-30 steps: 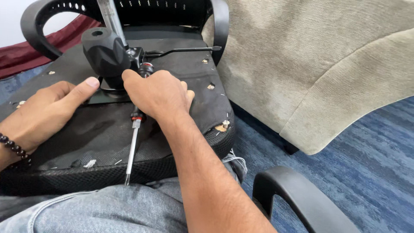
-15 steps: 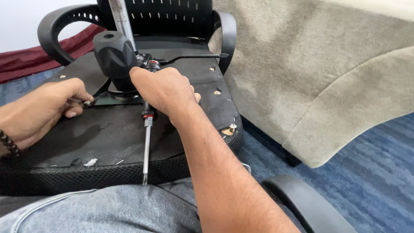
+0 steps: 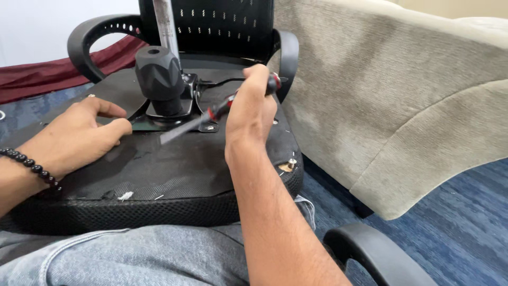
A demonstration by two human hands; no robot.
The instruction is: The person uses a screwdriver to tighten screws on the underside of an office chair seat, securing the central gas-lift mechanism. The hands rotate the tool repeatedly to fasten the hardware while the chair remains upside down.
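An upturned black office chair seat (image 3: 174,169) lies across my lap, its underside facing up. A metal mounting plate (image 3: 174,111) with a black rubber-covered gas-lift mechanism (image 3: 159,77) is fixed in the middle. My right hand (image 3: 250,114) grips a red-and-black screwdriver (image 3: 222,108) lifted off the seat, its shaft pointing left and down toward the plate. My left hand (image 3: 79,137) rests on the seat, fingers curled at the plate's left edge. A beaded bracelet circles my left wrist.
A beige upholstered sofa (image 3: 402,100) stands close on the right. The chair's mesh backrest (image 3: 222,26) and black armrests (image 3: 95,37) rise behind the seat; another armrest (image 3: 381,254) sits at lower right. Blue carpet (image 3: 455,222) covers the floor. A bolt sticks up at the seat's right rim.
My right hand lifted the screwdriver from upright on the seat and swung it up to a near-horizontal tilt. My left hand closed its fingers by the plate. The view shifted.
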